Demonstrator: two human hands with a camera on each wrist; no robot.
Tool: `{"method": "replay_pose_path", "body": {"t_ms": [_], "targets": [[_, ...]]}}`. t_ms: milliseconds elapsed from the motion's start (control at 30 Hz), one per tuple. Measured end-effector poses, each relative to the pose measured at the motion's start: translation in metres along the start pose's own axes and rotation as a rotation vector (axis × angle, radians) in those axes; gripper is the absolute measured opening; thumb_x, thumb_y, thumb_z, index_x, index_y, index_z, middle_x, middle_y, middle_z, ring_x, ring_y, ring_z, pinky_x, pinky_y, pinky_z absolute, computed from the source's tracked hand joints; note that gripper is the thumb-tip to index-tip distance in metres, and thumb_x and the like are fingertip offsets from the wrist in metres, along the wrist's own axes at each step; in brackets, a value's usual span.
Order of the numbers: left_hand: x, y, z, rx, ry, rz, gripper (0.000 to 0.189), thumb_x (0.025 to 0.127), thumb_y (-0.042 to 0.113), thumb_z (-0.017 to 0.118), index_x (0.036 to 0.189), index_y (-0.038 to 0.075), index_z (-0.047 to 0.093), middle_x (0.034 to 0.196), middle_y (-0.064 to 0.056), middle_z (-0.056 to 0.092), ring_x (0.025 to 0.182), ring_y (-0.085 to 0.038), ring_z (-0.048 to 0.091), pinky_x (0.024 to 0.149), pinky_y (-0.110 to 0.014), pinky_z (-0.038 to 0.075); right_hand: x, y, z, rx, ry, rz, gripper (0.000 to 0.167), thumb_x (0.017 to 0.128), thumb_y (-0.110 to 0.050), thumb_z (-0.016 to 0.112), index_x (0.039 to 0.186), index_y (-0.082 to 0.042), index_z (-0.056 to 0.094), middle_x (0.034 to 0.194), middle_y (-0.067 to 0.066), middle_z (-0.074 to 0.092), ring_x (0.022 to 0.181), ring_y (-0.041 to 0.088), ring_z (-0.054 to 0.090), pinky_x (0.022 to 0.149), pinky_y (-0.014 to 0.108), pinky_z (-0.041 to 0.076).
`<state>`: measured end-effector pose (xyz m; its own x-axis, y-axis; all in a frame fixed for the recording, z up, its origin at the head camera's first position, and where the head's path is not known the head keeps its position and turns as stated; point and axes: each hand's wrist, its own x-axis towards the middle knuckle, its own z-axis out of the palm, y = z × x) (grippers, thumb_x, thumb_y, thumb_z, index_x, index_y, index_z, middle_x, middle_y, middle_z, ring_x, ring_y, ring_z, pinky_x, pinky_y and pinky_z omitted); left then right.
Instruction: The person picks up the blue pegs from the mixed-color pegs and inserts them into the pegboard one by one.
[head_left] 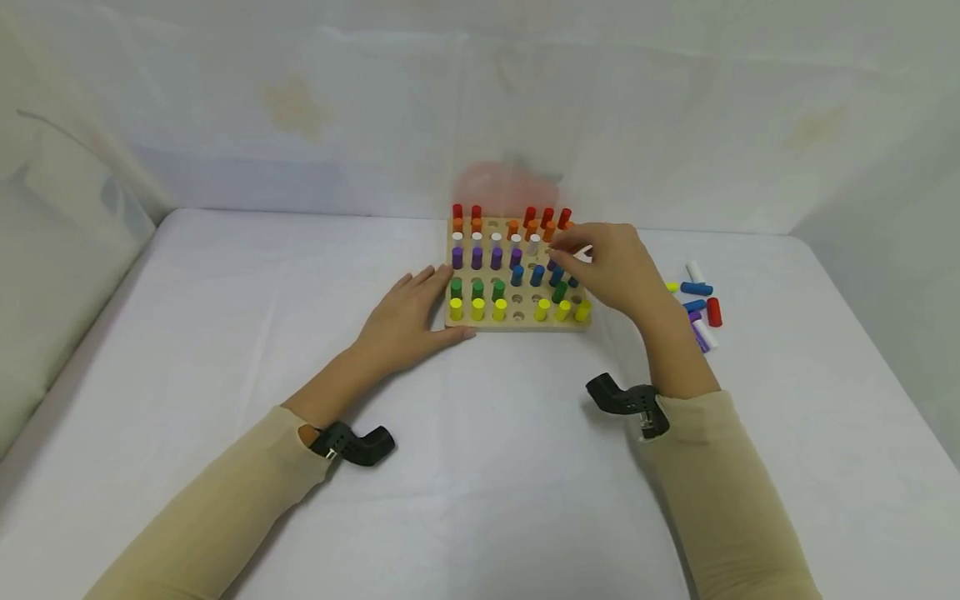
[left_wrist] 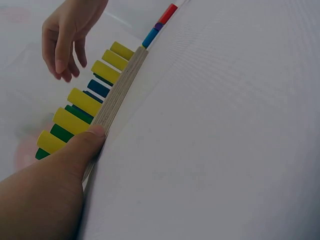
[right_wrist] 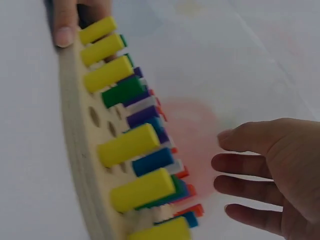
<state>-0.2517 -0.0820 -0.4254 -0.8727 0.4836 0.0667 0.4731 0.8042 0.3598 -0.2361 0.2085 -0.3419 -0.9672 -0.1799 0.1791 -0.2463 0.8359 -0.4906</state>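
Observation:
A wooden pegboard (head_left: pixel 525 327) carries rows of upright coloured pegs: red at the back, then orange, white (head_left: pixel 496 240), purple, blue, green and yellow (head_left: pixel 477 309) along the front. Several holes show between them, one in the yellow row. My left hand (head_left: pixel 401 325) rests at the board's front left corner, thumb (left_wrist: pixel 95 131) against the front edge and fingers along the left side. Over the board's right end hovers my right hand (head_left: pixel 618 267). In the right wrist view its fingers (right_wrist: pixel 245 186) are apart and hold nothing. It hides the right ends of some rows.
On the white cloth right of the board lie several loose pegs, among them a red peg (head_left: pixel 714 312), a blue peg (head_left: pixel 697 288) and a white peg (head_left: pixel 695 272). Black wrist cameras (head_left: pixel 363 446) stick out from both sleeves. A white cloth wall (head_left: pixel 375 125) stands behind the board.

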Motion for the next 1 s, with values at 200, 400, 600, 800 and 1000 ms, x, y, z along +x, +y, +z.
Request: {"method": "replay_pose_path", "body": {"t_ms": [200, 400, 600, 800, 1000], "targets": [[-0.001, 0.000, 0.003, -0.006, -0.002, 0.007, 0.102, 0.086, 0.072, 0.062, 0.161, 0.012, 0.027, 0.166, -0.009, 0.034, 0.156, -0.029, 0.027, 0.131, -0.047, 0.018, -0.018, 0.000, -0.032, 0.040, 0.011, 0.048, 0.029, 0.098, -0.030, 0.066, 0.115, -0.008, 0.074, 0.113, 0.013, 0.075, 0.107, 0.028, 0.067, 0.097, 0.050, 0.057], [-0.002, -0.001, 0.001, -0.008, 0.012, -0.008, 0.101, 0.086, 0.071, 0.063, 0.161, 0.012, 0.028, 0.166, -0.008, 0.034, 0.156, -0.029, 0.027, 0.131, -0.048, 0.019, -0.035, 0.008, -0.058, 0.008, 0.011, 0.065, 0.032, 0.099, -0.038, 0.064, 0.115, -0.012, 0.074, 0.115, 0.011, 0.074, 0.106, 0.028, 0.067, 0.094, 0.052, 0.057], [-0.001, -0.003, 0.003, -0.002, 0.003, 0.003, 0.102, 0.086, 0.072, 0.062, 0.161, 0.013, 0.027, 0.166, -0.008, 0.033, 0.156, -0.029, 0.027, 0.131, -0.048, 0.019, -0.056, 0.039, -0.064, -0.061, -0.039, 0.146, 0.034, 0.098, -0.039, 0.064, 0.116, -0.013, 0.075, 0.112, 0.014, 0.075, 0.101, 0.031, 0.070, 0.086, 0.045, 0.058], [0.001, -0.004, 0.004, -0.011, 0.004, -0.007, 0.104, 0.084, 0.074, 0.063, 0.161, 0.014, 0.027, 0.166, -0.009, 0.033, 0.156, -0.031, 0.027, 0.130, -0.050, 0.021, -0.062, 0.067, -0.071, -0.088, -0.102, 0.258, 0.034, 0.099, -0.037, 0.063, 0.120, -0.011, 0.071, 0.115, 0.021, 0.072, 0.074, 0.028, 0.069, 0.056, 0.031, 0.054], [0.001, -0.002, 0.005, -0.022, 0.002, 0.003, 0.103, 0.084, 0.073, 0.064, 0.161, 0.014, 0.027, 0.166, -0.009, 0.033, 0.156, -0.030, 0.026, 0.130, -0.050, 0.021, -0.062, 0.075, -0.071, -0.113, -0.199, 0.305, 0.036, 0.097, -0.034, 0.066, 0.121, -0.009, 0.070, 0.118, 0.018, 0.071, 0.086, 0.027, 0.068, 0.059, 0.029, 0.055]]}}
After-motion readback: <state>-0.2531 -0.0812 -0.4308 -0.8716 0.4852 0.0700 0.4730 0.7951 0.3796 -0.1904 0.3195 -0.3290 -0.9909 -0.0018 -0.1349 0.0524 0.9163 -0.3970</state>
